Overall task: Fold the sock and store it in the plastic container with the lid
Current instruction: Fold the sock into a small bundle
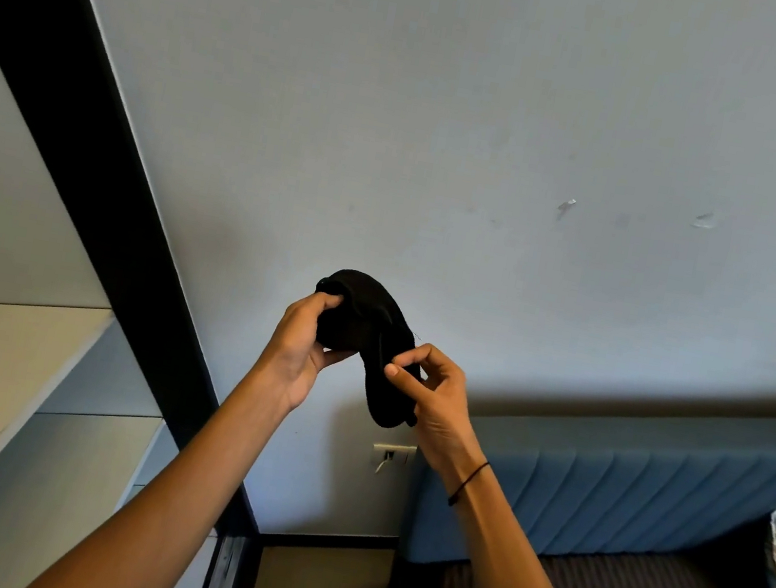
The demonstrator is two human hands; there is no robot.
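Both hands' fingers (408,360) pinch the black sock (371,337), held aloft.

A blue padded headboard (640,495) stands against the pale wall (455,125).

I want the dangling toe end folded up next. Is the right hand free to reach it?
Probably yes. The right hand already pinches the black sock just above its hanging end; nothing lies between, though it must release its pinch while the left hand holds on.
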